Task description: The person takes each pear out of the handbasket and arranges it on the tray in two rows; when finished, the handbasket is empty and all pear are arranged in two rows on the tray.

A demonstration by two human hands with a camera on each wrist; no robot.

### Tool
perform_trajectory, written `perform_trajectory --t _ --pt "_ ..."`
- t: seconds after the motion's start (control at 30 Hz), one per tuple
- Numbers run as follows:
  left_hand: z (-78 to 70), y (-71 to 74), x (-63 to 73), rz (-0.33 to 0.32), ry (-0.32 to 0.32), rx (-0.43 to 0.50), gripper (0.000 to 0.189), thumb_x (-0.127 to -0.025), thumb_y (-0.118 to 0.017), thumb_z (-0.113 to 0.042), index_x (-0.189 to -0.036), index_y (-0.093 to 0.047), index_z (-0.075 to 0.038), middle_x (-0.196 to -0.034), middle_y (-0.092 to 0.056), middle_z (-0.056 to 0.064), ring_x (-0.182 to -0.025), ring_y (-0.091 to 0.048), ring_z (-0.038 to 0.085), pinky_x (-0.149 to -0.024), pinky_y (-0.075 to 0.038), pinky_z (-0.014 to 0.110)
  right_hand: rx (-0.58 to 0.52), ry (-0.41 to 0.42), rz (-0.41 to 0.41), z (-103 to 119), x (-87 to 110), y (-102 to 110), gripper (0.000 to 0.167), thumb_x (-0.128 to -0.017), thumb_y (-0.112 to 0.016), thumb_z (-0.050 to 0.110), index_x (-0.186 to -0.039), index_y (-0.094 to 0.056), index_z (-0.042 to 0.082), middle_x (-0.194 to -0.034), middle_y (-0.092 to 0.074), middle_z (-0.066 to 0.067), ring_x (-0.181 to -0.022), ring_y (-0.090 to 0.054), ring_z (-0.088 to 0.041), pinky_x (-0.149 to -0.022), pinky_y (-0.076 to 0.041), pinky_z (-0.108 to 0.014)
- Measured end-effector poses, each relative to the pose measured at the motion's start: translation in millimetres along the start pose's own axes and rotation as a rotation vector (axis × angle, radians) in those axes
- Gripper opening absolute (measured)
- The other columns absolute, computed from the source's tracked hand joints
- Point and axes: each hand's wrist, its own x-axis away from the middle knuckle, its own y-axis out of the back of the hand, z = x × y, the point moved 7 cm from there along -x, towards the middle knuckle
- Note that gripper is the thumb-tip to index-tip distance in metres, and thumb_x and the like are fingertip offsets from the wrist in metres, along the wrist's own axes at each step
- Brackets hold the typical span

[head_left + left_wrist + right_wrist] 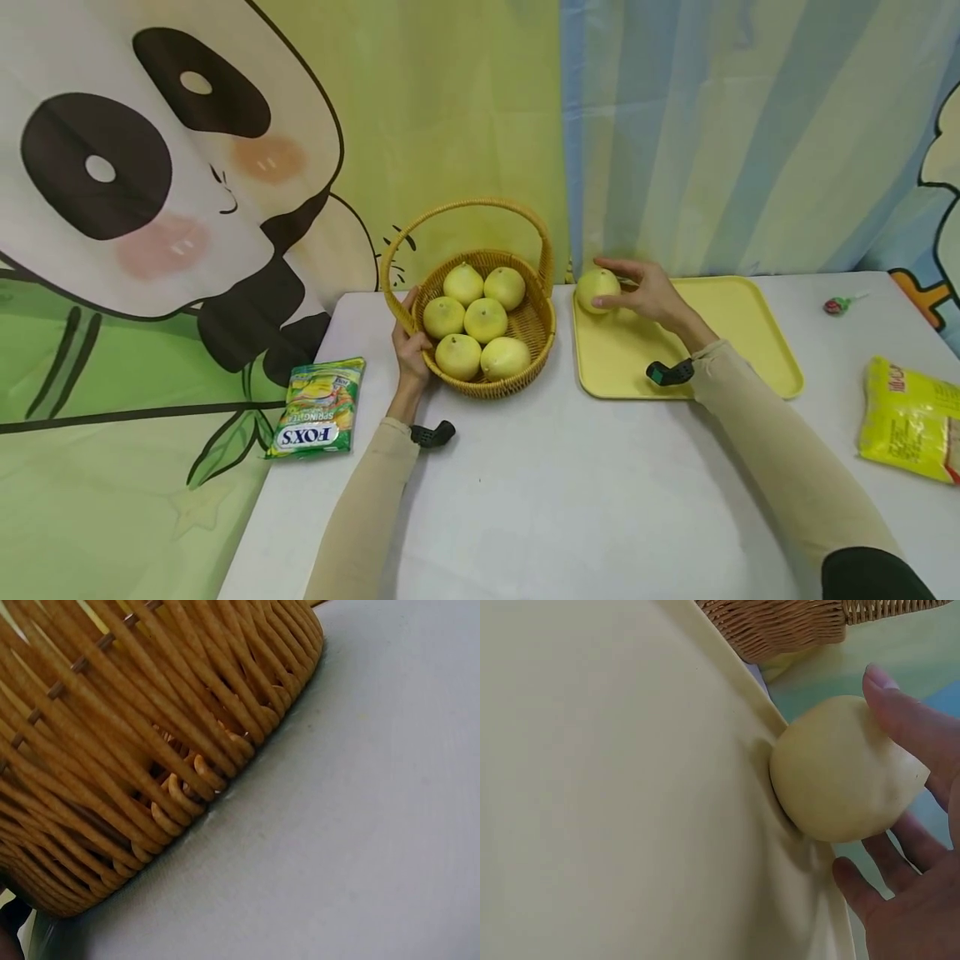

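A round pale-yellow fruit sits at the far left corner of the yellow tray. My right hand holds it from the right, thumb on one side and fingers on the other. The right wrist view has this fruit close over the tray's rim, between the thumb and fingers. To the left, a wicker basket with a tall handle contains several similar fruits. My left hand grips the basket's left side near the handle base. Basket weave fills much of the left wrist view.
A green Fox's candy bag lies at the table's left edge. On the right are a small wrapped lollipop and a yellow packet. A printed panda curtain hangs right behind the white table.
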Motion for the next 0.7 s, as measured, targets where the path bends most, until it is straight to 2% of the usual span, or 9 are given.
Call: perform_trajectory --t 0.1,0.2,0.33,0.43,0.57,0.7 --pt "0.3 0.2 2.3 0.005 -0.007 -0.005 0.095 -0.065 -0.035 0.005 -0.16 -0.043 0.001 -0.167 -0.041 0.018 -0.157 -0.035 0.032 -0.129 -0.023 0.04 0.019 0.001 0.004 3.4 5.1 0.6 0.079 -0.087 -0.088 0.015 -0.157 -0.053 0.009 -0.164 -0.049 -0.012 -0.153 -0.042 -0.034 -0.124 -0.035 -0.052" --pt "-0.4 0.1 3.9 0.009 -0.011 -0.013 0.096 -0.065 -0.036 0.004 -0.16 -0.043 0.0 -0.167 -0.041 0.018 -0.156 -0.036 0.032 -0.128 -0.025 0.039 0.103 0.024 -0.028 16.5 10.0 1.7 0.08 -0.085 -0.09 0.021 -0.156 -0.054 0.01 -0.164 -0.048 -0.012 -0.156 -0.037 -0.036 -0.125 -0.029 -0.059" --pt "-0.6 0.2 4.6 0.005 -0.003 -0.006 0.096 -0.064 -0.035 0.004 -0.16 -0.042 0.001 -0.167 -0.041 0.019 -0.156 -0.036 0.034 -0.127 -0.026 0.038 0.224 0.097 -0.099 52.8 17.7 -2.4 0.076 -0.083 -0.091 0.025 -0.151 -0.06 0.01 -0.161 -0.053 -0.013 -0.153 -0.04 -0.038 -0.123 -0.029 -0.064" --pt "-0.3 0.7 4.2 0.001 0.003 0.0 0.097 -0.064 -0.035 0.004 -0.16 -0.041 0.001 -0.168 -0.04 0.019 -0.156 -0.036 0.035 -0.127 -0.027 0.039 0.206 0.175 -0.112 85.4 23.5 -14.2 0.066 -0.083 -0.091 0.022 -0.143 -0.067 0.01 -0.152 -0.061 -0.013 -0.145 -0.049 -0.037 -0.12 -0.034 -0.062" --pt "-1.0 0.2 3.3 0.016 -0.005 -0.014 0.096 -0.065 -0.035 0.004 -0.161 -0.04 0.001 -0.169 -0.039 0.018 -0.157 -0.035 0.034 -0.128 -0.025 0.041 0.167 0.286 -0.017 123.2 29.4 -42.2 0.057 -0.082 -0.091 0.019 -0.135 -0.071 0.009 -0.139 -0.068 -0.013 -0.133 -0.059 -0.035 -0.113 -0.045 -0.059" --pt "-0.6 -0.6 2.4 0.023 -0.013 -0.031 0.095 -0.066 -0.035 0.004 -0.161 -0.041 0.0 -0.169 -0.039 0.017 -0.157 -0.034 0.033 -0.127 -0.025 0.041 0.216 0.331 0.152 144.4 29.6 -78.4 0.064 -0.083 -0.091 0.026 -0.141 -0.067 0.012 -0.142 -0.066 -0.012 -0.134 -0.059 -0.036 -0.11 -0.048 -0.058"
